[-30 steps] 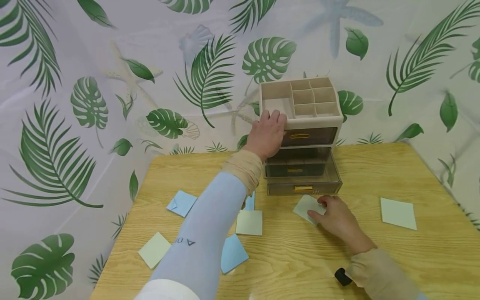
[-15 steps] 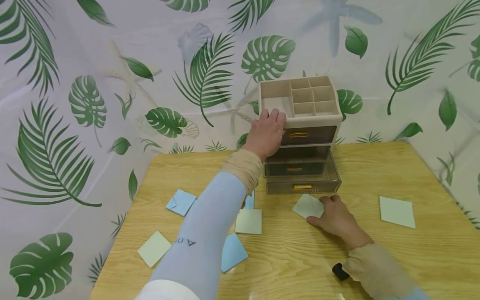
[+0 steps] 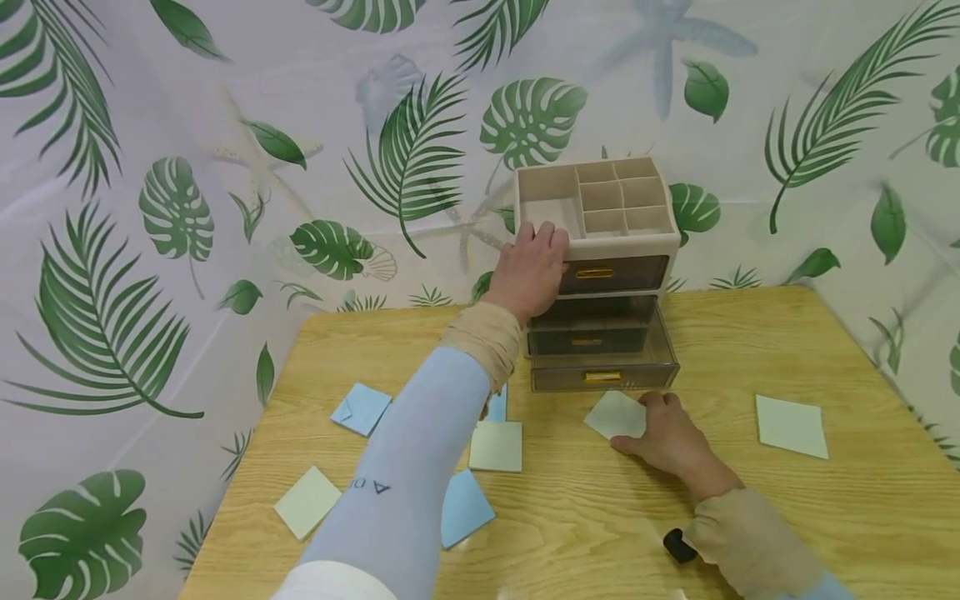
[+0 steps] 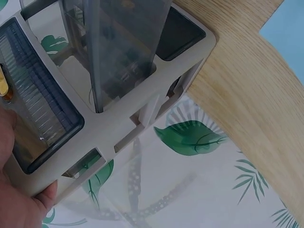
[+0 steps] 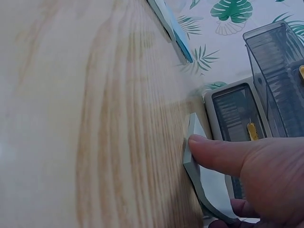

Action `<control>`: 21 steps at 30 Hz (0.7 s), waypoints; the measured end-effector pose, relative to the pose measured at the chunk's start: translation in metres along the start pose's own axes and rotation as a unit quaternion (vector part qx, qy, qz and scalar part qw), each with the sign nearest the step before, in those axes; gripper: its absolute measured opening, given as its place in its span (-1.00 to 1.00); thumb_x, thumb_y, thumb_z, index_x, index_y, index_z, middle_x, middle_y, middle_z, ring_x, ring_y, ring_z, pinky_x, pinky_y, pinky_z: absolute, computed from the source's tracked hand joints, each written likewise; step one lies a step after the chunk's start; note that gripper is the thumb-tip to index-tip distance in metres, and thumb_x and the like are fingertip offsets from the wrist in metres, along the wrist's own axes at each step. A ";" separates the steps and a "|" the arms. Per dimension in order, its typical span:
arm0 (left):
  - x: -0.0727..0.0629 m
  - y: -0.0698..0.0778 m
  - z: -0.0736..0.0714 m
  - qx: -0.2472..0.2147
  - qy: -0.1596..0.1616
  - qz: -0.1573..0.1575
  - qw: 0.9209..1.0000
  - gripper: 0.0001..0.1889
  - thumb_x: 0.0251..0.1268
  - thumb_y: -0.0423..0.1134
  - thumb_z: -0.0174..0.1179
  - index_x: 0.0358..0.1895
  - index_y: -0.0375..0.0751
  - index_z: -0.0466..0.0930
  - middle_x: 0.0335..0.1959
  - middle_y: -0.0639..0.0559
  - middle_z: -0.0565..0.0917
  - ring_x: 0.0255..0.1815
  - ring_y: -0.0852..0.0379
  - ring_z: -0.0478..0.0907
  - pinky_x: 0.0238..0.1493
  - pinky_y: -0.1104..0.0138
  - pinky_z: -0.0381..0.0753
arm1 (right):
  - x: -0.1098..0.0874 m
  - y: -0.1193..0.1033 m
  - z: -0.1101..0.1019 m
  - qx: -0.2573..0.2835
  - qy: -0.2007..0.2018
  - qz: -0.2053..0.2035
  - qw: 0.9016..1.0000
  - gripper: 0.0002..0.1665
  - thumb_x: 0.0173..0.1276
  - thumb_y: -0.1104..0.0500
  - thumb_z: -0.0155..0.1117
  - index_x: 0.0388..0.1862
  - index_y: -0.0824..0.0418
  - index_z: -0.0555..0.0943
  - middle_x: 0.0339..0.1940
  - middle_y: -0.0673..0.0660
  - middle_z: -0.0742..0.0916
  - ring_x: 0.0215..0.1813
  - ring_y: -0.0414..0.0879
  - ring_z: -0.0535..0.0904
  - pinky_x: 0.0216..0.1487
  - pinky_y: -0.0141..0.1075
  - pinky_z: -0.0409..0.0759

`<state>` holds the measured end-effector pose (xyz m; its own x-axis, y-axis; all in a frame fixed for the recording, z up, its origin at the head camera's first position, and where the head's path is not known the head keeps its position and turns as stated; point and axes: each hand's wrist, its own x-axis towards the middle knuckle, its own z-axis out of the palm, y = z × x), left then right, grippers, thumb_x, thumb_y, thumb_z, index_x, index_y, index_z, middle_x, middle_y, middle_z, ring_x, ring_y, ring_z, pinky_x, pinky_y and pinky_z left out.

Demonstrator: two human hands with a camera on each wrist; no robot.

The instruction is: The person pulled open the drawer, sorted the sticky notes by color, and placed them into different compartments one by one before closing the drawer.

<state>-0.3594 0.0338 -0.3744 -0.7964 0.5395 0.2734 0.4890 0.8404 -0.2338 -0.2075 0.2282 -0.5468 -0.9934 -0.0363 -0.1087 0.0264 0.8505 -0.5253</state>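
Note:
My left hand (image 3: pixel 528 271) grips the front left top edge of a cream desktop drawer unit (image 3: pixel 622 243), fingers over the rim and its thumb at the side in the left wrist view. The unit's clear grey middle drawer (image 3: pixel 637 379) is pulled out; the top drawer (image 4: pixel 40 90) and the bottom drawer (image 5: pixel 237 118) are closed. Just in front of the unit, my right hand (image 3: pixel 675 442) pinches a pale green sticky note pad (image 3: pixel 615 414) by its edges. In the right wrist view the thumb (image 5: pixel 216 154) presses the pad's near edge; the fingers opposite are partly hidden.
Another pale green pad (image 3: pixel 791 427) lies at the right. Left of centre are green pads (image 3: pixel 497 446) (image 3: pixel 307 502) and blue ones (image 3: pixel 467 510) (image 3: pixel 362 408); my left sleeve (image 3: pixel 401 467) passes above and partly hides some. A leaf-patterned cloth (image 3: pixel 420 167) hangs behind the wooden table (image 3: pixel 570 533).
My right thumb and fingers have shifted off the top of the green pad to its edges. My left hand stays on the drawer unit.

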 end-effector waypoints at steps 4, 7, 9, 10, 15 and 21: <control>-0.001 -0.002 0.000 -0.006 -0.008 0.002 1.000 -0.69 0.50 0.06 -0.12 0.05 -0.07 0.31 -0.03 0.05 0.37 -0.05 0.03 0.29 -0.29 0.24 0.49 | 0.000 0.001 -0.001 0.003 -0.005 0.000 1.000 0.00 0.12 -0.16 0.45 0.20 0.57 0.30 0.13 0.61 0.33 -0.06 0.33 0.48 -0.12 0.14 0.51; -0.003 -0.003 -0.001 -0.029 -0.019 -0.001 0.999 -0.65 0.49 0.08 -0.12 0.12 -0.06 0.31 0.02 0.06 0.38 -0.02 0.03 0.27 -0.20 0.22 0.49 | 0.000 0.003 -0.003 -0.001 -0.007 -0.005 1.000 -0.11 0.19 -0.12 0.40 0.17 0.57 0.36 0.11 0.60 0.35 -0.07 0.33 0.49 -0.12 0.13 0.51; -0.004 -0.003 -0.001 -0.052 -0.017 0.000 0.998 -0.60 0.49 0.09 -0.13 0.21 -0.03 0.29 0.15 0.04 0.37 0.10 0.02 0.26 -0.05 0.19 0.47 | -0.001 0.005 -0.005 -0.001 -0.003 -0.011 1.000 -0.23 0.25 -0.06 0.36 0.13 0.55 0.41 0.10 0.57 0.38 -0.04 0.33 0.49 -0.11 0.13 0.50; -0.005 -0.003 -0.001 -0.066 -0.014 0.002 0.998 -0.57 0.49 0.10 -0.13 0.26 -0.02 0.27 0.25 0.04 0.33 0.19 0.01 0.24 0.05 0.16 0.44 | -0.001 0.006 -0.006 -0.003 -0.001 -0.016 1.000 -0.28 0.28 -0.03 0.33 0.12 0.54 0.43 0.09 0.55 0.40 -0.02 0.33 0.49 -0.10 0.12 0.50; -0.021 -0.004 0.006 -0.102 0.074 0.017 0.992 -0.48 0.47 0.02 -0.06 0.40 -0.05 0.20 0.51 -0.01 0.05 0.47 0.00 0.01 0.39 0.10 0.13 | -0.007 0.004 -0.014 0.014 -0.009 -0.025 1.000 -0.50 0.39 0.06 0.20 0.07 0.46 0.49 -0.14 0.32 0.62 -0.21 0.12 0.54 -0.24 -0.04 0.51; -0.059 -0.004 0.019 -0.221 0.205 0.006 0.954 -0.63 0.42 -0.15 0.05 0.18 -0.24 0.38 0.27 -0.19 0.30 0.19 -0.04 0.34 0.20 0.20 0.37 | -0.024 -0.007 -0.025 0.052 0.000 -0.065 0.997 -0.71 0.43 0.13 0.17 -0.02 0.33 0.52 -0.37 0.11 0.63 -0.43 -0.09 0.43 -0.41 -0.21 0.42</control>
<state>-0.3211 -0.0025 -0.4070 -0.6282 0.4490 0.6355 0.6717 0.7252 0.1516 -0.1865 0.2368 -0.5195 -0.9893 -0.1422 -0.0332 -0.0912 0.7791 -0.6203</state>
